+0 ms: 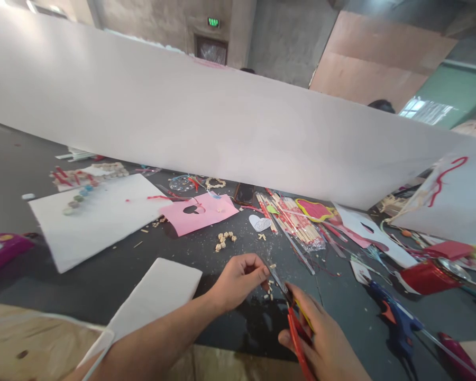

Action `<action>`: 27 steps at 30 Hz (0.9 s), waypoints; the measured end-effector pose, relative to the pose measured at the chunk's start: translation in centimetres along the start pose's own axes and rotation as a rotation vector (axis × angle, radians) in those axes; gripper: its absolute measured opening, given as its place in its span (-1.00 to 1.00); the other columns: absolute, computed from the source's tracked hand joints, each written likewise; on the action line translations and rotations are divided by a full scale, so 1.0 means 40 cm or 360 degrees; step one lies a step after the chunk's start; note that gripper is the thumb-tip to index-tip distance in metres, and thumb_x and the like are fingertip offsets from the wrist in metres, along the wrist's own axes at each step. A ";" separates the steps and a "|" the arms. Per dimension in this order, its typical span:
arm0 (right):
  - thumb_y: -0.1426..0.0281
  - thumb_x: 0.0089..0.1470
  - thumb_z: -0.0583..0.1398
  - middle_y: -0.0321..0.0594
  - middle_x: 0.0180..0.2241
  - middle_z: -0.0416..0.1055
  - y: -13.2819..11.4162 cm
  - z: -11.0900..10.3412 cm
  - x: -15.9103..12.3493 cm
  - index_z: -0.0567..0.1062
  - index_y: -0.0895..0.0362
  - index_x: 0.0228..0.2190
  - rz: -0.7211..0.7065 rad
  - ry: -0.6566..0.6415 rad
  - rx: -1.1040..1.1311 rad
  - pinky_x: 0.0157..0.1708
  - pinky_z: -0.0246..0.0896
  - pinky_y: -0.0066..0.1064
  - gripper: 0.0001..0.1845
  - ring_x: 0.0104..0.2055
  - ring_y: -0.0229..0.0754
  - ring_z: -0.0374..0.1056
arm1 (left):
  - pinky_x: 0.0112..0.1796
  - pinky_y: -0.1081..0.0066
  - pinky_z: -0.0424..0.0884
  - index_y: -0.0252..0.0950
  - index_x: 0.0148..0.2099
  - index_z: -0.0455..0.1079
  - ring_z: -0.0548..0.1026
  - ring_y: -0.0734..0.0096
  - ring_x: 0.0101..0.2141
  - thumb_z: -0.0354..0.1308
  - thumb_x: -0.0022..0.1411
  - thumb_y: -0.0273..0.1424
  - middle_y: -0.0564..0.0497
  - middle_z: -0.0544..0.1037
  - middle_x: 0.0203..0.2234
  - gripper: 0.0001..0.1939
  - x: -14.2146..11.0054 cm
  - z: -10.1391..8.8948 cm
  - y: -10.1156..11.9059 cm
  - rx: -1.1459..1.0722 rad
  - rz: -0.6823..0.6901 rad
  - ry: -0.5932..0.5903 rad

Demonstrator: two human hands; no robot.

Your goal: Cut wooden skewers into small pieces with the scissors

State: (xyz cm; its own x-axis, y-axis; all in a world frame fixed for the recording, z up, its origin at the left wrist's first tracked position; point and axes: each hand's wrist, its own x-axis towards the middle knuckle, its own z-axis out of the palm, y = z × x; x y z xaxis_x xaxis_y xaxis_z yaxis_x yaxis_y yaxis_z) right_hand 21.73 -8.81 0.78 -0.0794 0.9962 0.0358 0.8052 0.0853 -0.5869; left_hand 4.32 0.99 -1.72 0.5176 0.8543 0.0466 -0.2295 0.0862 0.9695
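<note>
My right hand (pixel 321 338) grips a pair of scissors (pixel 278 280) with red and yellow handles, blades pointing up and left. Close to the blade tips, my left hand (pixel 240 278) is closed in a pinch; whatever it holds is too small to make out. Small pale cut pieces (pixel 268 291) lie on the dark table just under the blades. Beyond my left hand sits a little cluster of light beige bits (pixel 225 240). A white foam block (pixel 158 296) lies beside my left forearm.
A tall white board (pixel 222 121) stands across the back. Before it lie a white sheet (pixel 103 211), pink paper (pixel 200 211) and bundled red-and-cream sticks (pixel 291 217). At right are a blue glue gun (pixel 394 317) and a red can (pixel 430 276). A magenta object (pixel 10 251) is at left.
</note>
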 end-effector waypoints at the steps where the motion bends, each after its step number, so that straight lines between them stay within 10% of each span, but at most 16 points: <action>1: 0.32 -0.04 0.18 -0.14 -0.10 0.40 0.006 0.002 0.001 0.23 0.05 0.08 -0.0012 0.0010 -0.0056 -0.21 0.30 -0.42 -0.39 -0.19 -0.17 0.39 | -0.41 0.50 0.30 -0.35 -0.49 0.30 0.40 0.50 -0.52 0.14 0.06 -0.15 0.05 0.44 -0.62 -0.67 0.000 0.000 -0.002 -0.0015 0.0001 -0.0011; 11: 0.29 -0.04 0.19 -0.18 -0.23 0.50 0.051 0.017 0.016 0.25 0.03 0.08 -0.0429 0.0277 -0.0633 -0.39 0.36 -0.48 -0.40 -0.30 -0.15 0.45 | -0.44 0.49 0.28 -0.36 -0.50 0.27 0.38 0.51 -0.54 0.15 0.06 -0.15 0.05 0.42 -0.63 -0.65 0.001 0.003 -0.010 -0.0080 0.0014 -0.0030; 27: 0.22 0.06 0.10 -0.16 -0.26 0.51 0.060 0.041 0.032 0.27 0.08 0.05 -0.0462 0.0348 -0.0792 -0.46 0.37 -0.44 -0.49 -0.36 -0.14 0.47 | -0.43 0.51 0.27 -0.35 -0.42 0.28 0.40 0.48 -0.51 0.09 0.12 -0.18 0.04 0.44 -0.59 -0.70 0.005 0.003 -0.015 0.0033 0.0026 0.0028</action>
State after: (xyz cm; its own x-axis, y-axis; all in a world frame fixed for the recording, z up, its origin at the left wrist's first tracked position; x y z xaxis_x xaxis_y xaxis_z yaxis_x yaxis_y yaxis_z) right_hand 22.59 -7.35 -1.91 -0.2568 0.9072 0.3333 0.9506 0.2993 -0.0822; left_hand 4.67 1.05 -2.26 0.4994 0.8644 0.0586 -0.2207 0.0615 0.9734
